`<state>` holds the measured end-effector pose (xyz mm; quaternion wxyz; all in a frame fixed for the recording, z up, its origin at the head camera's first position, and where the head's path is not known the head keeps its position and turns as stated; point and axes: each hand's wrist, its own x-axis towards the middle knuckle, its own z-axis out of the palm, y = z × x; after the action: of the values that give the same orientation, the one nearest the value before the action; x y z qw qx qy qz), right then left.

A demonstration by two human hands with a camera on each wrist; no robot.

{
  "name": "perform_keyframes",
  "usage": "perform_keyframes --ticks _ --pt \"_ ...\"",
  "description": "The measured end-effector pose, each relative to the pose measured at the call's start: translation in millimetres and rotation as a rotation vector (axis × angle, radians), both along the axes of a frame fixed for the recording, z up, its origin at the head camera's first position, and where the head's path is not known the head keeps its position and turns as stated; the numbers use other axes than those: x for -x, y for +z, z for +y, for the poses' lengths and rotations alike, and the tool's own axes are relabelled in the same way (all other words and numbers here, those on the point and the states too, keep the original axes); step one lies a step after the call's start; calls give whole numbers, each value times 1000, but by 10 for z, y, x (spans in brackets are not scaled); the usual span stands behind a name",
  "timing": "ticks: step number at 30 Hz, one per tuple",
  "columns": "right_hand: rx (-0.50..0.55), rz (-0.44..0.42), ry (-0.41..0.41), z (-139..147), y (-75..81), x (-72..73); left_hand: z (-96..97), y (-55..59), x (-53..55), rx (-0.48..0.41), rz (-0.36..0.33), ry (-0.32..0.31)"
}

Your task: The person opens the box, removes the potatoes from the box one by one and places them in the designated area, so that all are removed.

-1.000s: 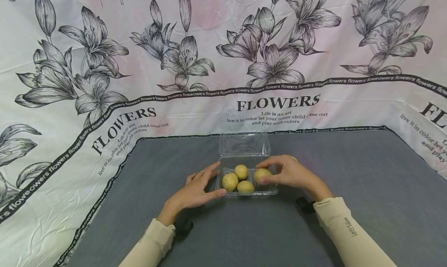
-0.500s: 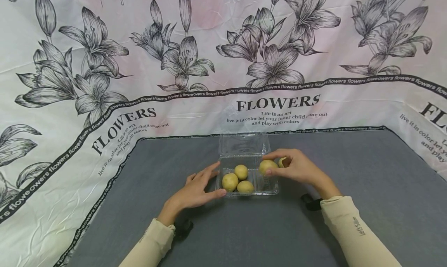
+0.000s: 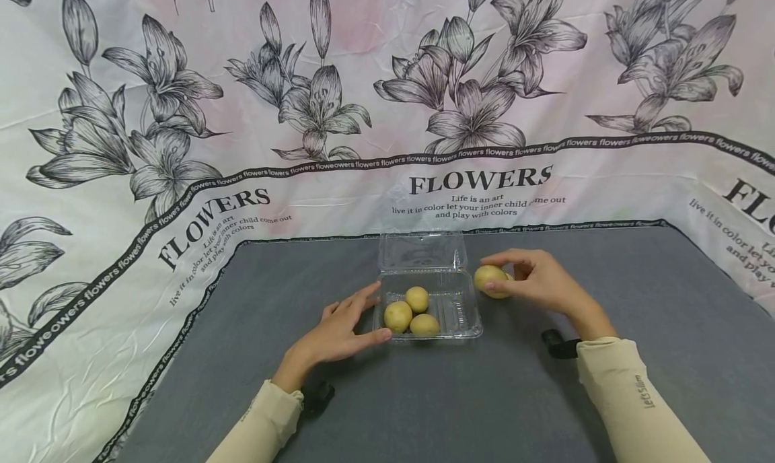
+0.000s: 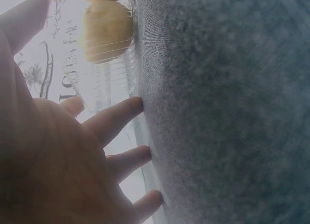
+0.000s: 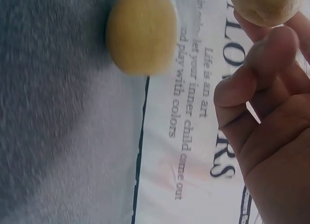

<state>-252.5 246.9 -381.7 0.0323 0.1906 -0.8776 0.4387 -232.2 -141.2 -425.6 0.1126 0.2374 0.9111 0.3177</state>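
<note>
Potato [image 3: 489, 281] is pinched between the thumb and fingers of the right hand [image 3: 535, 285] in the head view, just right of a clear plastic container [image 3: 461, 301]. Three more potatoes [image 3: 397, 317] are grouped in the container's left half, and its lid [image 3: 422, 251] is folded back at the far side. The left hand [image 3: 333, 332] is placed at the container's left side, its fingers spread apart. A floral backdrop [image 3: 387, 126] is hung behind the gray cloth [image 3: 393, 396].

In the left wrist view, the left fingers are shown apart and extended; whether the container is pressed by them cannot be told.

In the right wrist view, the held potato is cut off by the top edge, with fingertips clamped on it. Another potato [image 5: 142, 33] is seen on the gray cloth, apart from the hand.
</note>
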Motion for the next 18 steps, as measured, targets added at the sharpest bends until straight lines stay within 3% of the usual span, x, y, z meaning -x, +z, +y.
perform_keyframes --ticks 18 --pt "-70 50 -148 487 34 -62 -6 -3 5 10 4 -4"
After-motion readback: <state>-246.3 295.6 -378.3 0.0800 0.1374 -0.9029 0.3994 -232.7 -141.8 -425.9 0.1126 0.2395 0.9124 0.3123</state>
